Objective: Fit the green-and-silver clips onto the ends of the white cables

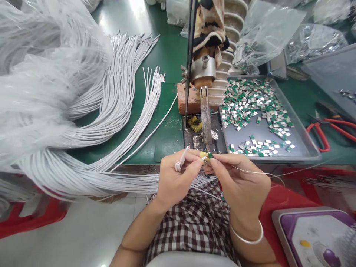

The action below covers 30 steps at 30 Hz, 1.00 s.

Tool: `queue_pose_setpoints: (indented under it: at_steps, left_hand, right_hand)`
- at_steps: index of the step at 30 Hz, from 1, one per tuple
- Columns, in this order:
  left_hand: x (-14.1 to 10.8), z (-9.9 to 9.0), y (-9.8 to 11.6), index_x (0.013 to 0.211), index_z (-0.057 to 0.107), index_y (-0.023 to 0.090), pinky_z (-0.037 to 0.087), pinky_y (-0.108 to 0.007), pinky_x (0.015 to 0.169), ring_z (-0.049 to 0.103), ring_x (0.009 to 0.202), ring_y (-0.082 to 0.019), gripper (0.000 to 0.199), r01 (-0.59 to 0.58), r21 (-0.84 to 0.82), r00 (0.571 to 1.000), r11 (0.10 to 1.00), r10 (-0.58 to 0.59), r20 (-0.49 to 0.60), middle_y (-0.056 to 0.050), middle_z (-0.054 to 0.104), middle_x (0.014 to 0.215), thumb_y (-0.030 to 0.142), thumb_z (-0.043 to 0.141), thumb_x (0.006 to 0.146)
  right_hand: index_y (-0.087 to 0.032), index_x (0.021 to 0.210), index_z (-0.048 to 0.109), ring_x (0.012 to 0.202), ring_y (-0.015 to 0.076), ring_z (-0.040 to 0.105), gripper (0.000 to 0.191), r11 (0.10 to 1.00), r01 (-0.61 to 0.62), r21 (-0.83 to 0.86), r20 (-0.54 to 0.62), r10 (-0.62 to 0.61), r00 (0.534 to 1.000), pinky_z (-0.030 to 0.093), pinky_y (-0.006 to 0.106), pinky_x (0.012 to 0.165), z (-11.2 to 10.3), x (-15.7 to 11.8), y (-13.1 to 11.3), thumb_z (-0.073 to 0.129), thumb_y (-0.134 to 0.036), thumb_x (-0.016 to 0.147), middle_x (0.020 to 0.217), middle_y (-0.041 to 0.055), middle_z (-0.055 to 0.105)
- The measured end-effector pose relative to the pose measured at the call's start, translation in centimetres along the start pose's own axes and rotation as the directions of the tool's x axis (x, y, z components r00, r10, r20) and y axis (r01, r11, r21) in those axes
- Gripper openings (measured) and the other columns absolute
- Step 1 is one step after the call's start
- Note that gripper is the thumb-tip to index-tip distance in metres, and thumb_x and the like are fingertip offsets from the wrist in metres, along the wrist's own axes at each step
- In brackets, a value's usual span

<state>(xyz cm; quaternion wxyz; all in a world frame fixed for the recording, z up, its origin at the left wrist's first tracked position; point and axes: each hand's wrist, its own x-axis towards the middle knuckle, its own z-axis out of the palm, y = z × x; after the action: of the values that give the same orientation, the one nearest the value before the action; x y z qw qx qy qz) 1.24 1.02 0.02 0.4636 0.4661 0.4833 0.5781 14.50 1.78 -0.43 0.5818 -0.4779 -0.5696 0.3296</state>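
Note:
Both hands meet at the table's front edge, just below the tip of a soldering iron (205, 118) that hangs in a clamp. My left hand (178, 176) is closed on a white cable (204, 158), its end pinched between thumb and index finger; more white cable ends (180, 163) stick out between its fingers. With thumb and index finger, my right hand (239, 178) pinches a small green circuit board (210, 155) against the cable end. A thin strand of solder wire (250, 171) runs out from the right hand's fingers. A yellow piece (204, 154) shows behind the cable end.
Bundles of white cables (116, 96) under clear plastic cover the left side. A metal tray (303, 141) of small green boards lies at the right, with red-handled pliers (319, 137) beyond. A brick (185, 98) stands behind the iron. A purple-and-white box (314, 237) sits at lower right.

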Motion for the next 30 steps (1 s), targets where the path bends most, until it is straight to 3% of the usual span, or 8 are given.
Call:
queue_pose_setpoints:
  at_steps: [4,10,14,17,25,30]
  left_hand:
    - [-0.1,0.0,0.3,0.070,0.070,0.017,0.053,-0.021,0.064,0.069,0.070,-0.012,0.018,0.007,0.002,1.000,1.000,-0.007,0.011,-0.001,0.078,0.085,0.007,0.063,0.083]
    - [0.1,-0.1,1.0,0.066,0.068,0.017,0.049,-0.020,0.059,0.065,0.064,-0.010,0.018,-0.030,0.054,0.999,0.998,0.032,-0.023,0.001,0.077,0.081,0.008,0.065,0.081]
    - [0.6,-0.1,1.5,0.065,0.069,0.017,0.048,-0.018,0.057,0.063,0.060,-0.008,0.019,-0.050,0.065,0.998,0.997,0.052,-0.029,0.002,0.077,0.079,0.007,0.064,0.080]
    - [1.0,0.0,1.8,0.064,0.069,0.017,0.050,-0.018,0.061,0.064,0.063,-0.008,0.020,-0.044,0.065,0.998,0.997,0.046,-0.036,0.003,0.077,0.078,0.006,0.064,0.079]
    - [1.2,-0.1,2.2,0.065,0.069,0.018,0.052,-0.021,0.071,0.066,0.072,-0.011,0.018,-0.032,0.033,0.999,0.999,0.033,-0.031,0.002,0.077,0.080,0.009,0.065,0.081]
    - [0.8,-0.4,2.0,0.067,0.069,0.018,0.051,-0.020,0.067,0.066,0.069,-0.009,0.019,-0.016,0.029,1.000,0.999,0.016,0.001,0.003,0.077,0.082,0.007,0.064,0.083]
  right_hand:
    - [-0.023,0.092,0.072,0.057,0.0101,0.069,0.015,0.998,0.050,-0.028,0.016,-0.050,0.999,0.060,0.019,0.053,-0.2,-0.1,0.0,0.071,-0.010,0.083,0.073,-0.0028,0.072]
    - [-0.019,0.114,0.067,0.080,0.0122,0.074,0.029,0.942,0.219,-0.255,-0.008,-0.229,0.973,0.062,0.024,0.072,-0.6,-0.1,-0.1,0.052,-0.006,0.093,0.094,0.0023,0.076]
    - [-0.018,0.096,0.070,0.086,0.0144,0.073,0.018,0.858,0.394,-0.328,-0.025,-0.425,0.905,0.061,0.026,0.079,-0.4,0.4,-0.7,0.065,-0.004,0.085,0.091,0.0016,0.076]
    - [-0.016,0.093,0.071,0.089,0.0148,0.071,0.019,0.771,0.471,-0.429,0.015,-0.515,0.857,0.060,0.029,0.083,-0.2,0.9,-1.2,0.070,-0.002,0.081,0.093,0.0038,0.076]
    - [-0.014,0.094,0.073,0.092,0.0146,0.069,0.025,0.778,0.465,-0.423,0.002,-0.512,0.859,0.058,0.028,0.084,0.0,0.9,-1.8,0.072,0.004,0.076,0.096,0.0060,0.074]
    - [-0.016,0.095,0.071,0.089,0.0161,0.070,0.023,0.843,0.452,-0.293,0.022,-0.466,0.884,0.058,0.031,0.079,-0.3,0.9,-1.9,0.065,0.002,0.081,0.094,0.0046,0.074]
